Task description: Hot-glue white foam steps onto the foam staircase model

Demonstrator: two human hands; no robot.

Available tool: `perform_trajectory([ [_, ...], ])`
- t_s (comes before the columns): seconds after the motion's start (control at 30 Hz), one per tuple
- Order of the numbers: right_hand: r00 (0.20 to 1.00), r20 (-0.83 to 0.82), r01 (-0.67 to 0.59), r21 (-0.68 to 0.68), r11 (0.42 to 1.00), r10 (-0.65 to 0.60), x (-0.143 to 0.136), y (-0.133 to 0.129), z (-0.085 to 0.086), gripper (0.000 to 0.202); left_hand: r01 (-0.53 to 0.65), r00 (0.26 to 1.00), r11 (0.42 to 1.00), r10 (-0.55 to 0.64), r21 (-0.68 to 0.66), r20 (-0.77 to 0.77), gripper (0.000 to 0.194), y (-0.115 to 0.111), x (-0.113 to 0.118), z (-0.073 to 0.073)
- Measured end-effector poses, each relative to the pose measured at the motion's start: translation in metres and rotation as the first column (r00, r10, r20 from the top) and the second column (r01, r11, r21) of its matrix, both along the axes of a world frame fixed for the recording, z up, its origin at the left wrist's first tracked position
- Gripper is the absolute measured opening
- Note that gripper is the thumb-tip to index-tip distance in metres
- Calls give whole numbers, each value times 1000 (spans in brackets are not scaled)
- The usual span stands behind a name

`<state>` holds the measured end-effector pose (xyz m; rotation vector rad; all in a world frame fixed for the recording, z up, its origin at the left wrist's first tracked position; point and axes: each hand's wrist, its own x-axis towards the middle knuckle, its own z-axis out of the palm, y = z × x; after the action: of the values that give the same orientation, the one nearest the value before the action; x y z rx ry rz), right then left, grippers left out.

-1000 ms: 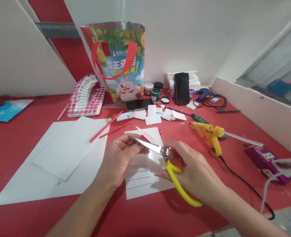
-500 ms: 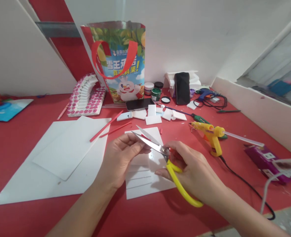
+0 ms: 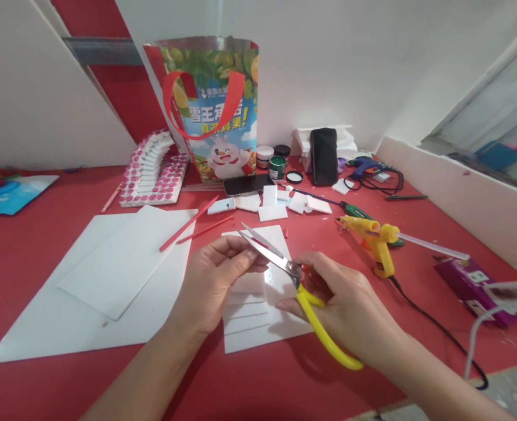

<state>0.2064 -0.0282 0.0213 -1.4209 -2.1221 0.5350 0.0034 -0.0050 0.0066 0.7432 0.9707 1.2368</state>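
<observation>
Scissors (image 3: 292, 269) up over the middle of the table (image 3: 240, 389), above a white sheet (image 3: 280, 327), and their blades (image 3: 269, 252) stand apart in a narrow V, tips pointing away and to the left. Right hand (image 3: 346, 298) has them: fingers curled round the yellow handles (image 3: 328, 339), the forefinger bent near the pivot, the thumb lower down, and the grip is only partly closed. Left hand (image 3: 210, 280) waits at the tips, thumb pressed to the bent fingers in a tight pinch; whatever sits between them is hidden, so no telling what it holds, nor whether the thumb touches the near blade. Both forearms come in from the bottom edge. Off to the left, a small board (image 3: 113, 269) lies on a bigger board (image 3: 61, 321), and a red stick (image 3: 188, 225) lies across the top corner, with another red stick (image 3: 205, 230) just beside it. Beyond the hands, white pieces (image 3: 273, 213) lie scattered in front of a flat phone (image 3: 236, 186), and the bag (image 3: 229, 161) stands upright behind. Over on the right, a yellow glue gun (image 3: 365, 227) sits near a purple box (image 3: 475, 292).
</observation>
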Motion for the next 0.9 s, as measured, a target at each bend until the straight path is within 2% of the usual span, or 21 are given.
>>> perform_trajectory([
  [0.17,1000,2,0,-5,1000,0,1,-1,1,39,0,1000,1000,0,-18,10,9,1,0,0],
  [0.3,998,-45,30,-73,997,-33,-1,-5,0,38,10,1000,999,-9,-45,27,11,1,-1,0],
  [0.37,992,-89,78,-159,984,-93,-1,-5,-1,39,23,999,998,-20,-66,45,11,1,-2,0],
  [0.47,960,-149,178,-326,928,-236,4,-1,-3,43,70,995,995,-64,-75,83,10,2,-2,1],
  [0.6,921,-186,257,-373,892,-343,14,7,-2,47,121,987,991,-113,-65,116,7,2,-4,2],
  [0.77,923,-165,260,-396,881,-347,17,9,-3,49,145,982,988,-138,-52,127,6,2,-6,2],
  [0.9,947,-170,196,-372,907,-274,18,7,-6,50,133,981,990,-125,-44,150,8,3,-7,3],
])
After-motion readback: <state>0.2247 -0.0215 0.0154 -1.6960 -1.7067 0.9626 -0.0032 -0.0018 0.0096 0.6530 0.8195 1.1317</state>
